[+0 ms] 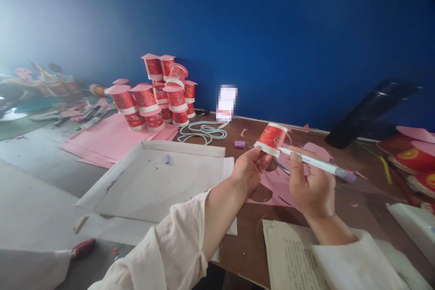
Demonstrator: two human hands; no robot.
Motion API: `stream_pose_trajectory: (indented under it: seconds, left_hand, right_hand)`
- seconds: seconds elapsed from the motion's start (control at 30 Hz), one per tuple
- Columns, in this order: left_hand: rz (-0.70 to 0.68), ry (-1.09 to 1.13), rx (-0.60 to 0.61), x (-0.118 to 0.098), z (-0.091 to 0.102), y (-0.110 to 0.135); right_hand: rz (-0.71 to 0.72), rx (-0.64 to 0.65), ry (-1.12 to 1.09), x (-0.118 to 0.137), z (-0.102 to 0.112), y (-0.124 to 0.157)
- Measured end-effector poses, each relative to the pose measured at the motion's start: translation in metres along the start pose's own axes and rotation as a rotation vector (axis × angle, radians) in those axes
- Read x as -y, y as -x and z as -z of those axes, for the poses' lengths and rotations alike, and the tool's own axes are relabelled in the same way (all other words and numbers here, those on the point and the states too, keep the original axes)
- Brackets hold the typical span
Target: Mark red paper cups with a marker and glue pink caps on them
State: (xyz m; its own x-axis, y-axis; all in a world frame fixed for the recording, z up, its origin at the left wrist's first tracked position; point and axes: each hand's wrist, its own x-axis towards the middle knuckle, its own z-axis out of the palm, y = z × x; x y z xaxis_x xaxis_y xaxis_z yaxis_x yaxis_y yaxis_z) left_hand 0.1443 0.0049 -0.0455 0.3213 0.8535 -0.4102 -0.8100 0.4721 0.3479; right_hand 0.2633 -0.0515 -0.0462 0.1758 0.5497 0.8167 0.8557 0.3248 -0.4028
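My left hand (250, 168) holds a red paper cup (271, 138) with a gold pattern and a white band at its lower rim; the cup is upside down and slightly tilted. In my right hand (311, 181) is a white marker (317, 162) with a purple end, its tip at the cup's right side near the white band. A purple cap (239, 144) lies on the brown table just left of the cup. Cut pink paper (282, 190) with round holes spreads under both hands, partly hidden by them.
Stacked red cups with pink discs (144, 97) stand at the back left beside pink sheets (102, 138). A shallow white box lid (125, 195) lies left of my arm. Further around are a coiled cord (204, 130), a phone (226, 103), a black bottle (360, 113) and written papers (288, 249).
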Motion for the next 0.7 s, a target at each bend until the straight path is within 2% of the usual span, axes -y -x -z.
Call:
stream_pose_trajectory:
  seconds: [0.2,0.4,0.53,0.7]
  left_hand:
    - [-0.010,-0.031,0.029,0.0014,0.0011,-0.0002]
    - [-0.011,-0.052,0.034,0.0013,0.0005,0.0012]
    - [-0.012,-0.050,0.061,0.0034,0.0020,0.0009]
    - [-0.029,-0.055,0.050,0.0039,-0.0004,0.0027]
  right_hand:
    - [0.101,0.086,-0.029,-0.0045,-0.0078,0.0009]
    - [0.118,0.114,-0.044,-0.0058,-0.0093,0.0010]
    - [0.091,0.069,-0.002,-0.0059,-0.0088,0.0016]
    - [0.066,0.110,-0.009,-0.0071,-0.0094,0.0027]
